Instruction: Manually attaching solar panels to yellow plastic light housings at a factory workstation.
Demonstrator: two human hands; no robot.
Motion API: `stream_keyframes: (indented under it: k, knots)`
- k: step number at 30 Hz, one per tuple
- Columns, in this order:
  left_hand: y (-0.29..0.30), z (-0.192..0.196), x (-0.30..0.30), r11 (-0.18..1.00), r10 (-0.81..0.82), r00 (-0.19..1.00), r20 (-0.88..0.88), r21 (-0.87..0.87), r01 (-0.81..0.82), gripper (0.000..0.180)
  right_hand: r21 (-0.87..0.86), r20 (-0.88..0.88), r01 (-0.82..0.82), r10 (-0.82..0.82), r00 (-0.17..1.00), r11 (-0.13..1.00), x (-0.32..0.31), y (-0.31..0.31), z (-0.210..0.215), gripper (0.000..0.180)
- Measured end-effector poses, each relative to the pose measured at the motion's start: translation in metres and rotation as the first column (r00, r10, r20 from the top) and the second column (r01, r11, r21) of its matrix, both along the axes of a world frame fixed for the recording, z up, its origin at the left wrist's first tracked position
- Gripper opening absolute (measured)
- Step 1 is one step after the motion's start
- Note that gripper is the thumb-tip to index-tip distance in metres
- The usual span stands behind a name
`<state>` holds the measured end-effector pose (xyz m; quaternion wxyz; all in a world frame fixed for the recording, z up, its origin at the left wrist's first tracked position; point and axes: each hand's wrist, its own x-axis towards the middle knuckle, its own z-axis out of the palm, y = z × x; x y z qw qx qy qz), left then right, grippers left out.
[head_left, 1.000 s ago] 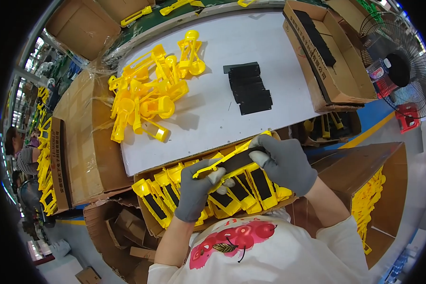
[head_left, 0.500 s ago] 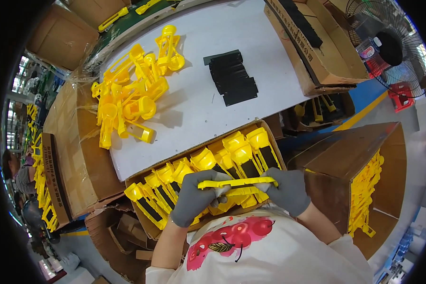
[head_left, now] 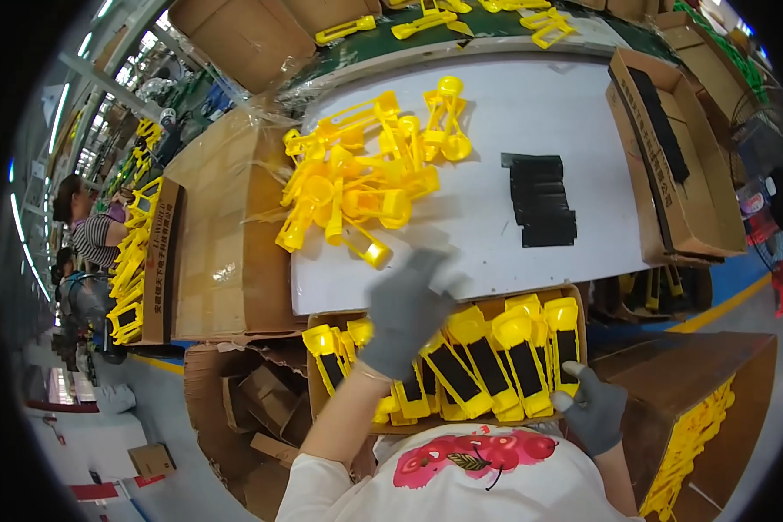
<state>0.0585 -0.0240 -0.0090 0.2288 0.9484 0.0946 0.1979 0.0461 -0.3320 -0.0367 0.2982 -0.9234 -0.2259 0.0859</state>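
head view | worn high | faces down | near white table (head_left: 531, 113)

Left hand (head_left: 406, 311) in a grey glove, stretched forward on a bare forearm, fingers loosely spread and motion-blurred, empty. Right hand (head_left: 595, 410), also grey-gloved, kept low near the body, fingers curled, thumb raised

Both hands wear grey knitted cloth gloves, matt and slightly fuzzy: the left hand (head_left: 406, 317) blurred above the cardboard box (head_left: 320, 409), the right hand (head_left: 596, 409) at its corner. The yellow parts (head_left: 496, 357) in the box are smooth, glossy plastic with matt black strips on their faces. The loose yellow pieces (head_left: 357, 183) are the same shiny plastic. The tabletop (head_left: 565, 104) is smooth, matt white. The black pads (head_left: 541, 200) look dull and soft, like foam. The cartons are rough brown cardboard.
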Motion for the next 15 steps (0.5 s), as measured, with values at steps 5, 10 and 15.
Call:
stream_keyframes:
  k: [5,10,15]
  knots:
    - [0.2,0.002,0.012,0.923,0.313,0.949,0.029,0.226,-0.311,0.045,0.033,0.006,0.02,-0.021,1.0,0.999,0.034,0.024,0.008,0.039]
    - [0.236,-0.028,0.038,0.84,0.12,0.968,-0.222,0.543,0.02,0.061,0.123,0.138,-0.042,0.024,0.99,0.992,0.087,0.061,0.01,0.031]
    - [0.262,-0.019,0.031,0.891,0.046,0.98,-0.193,0.451,0.047,0.036,0.14,0.149,0.032,-0.053,0.987,0.99,0.147,0.077,-0.003,0.018]
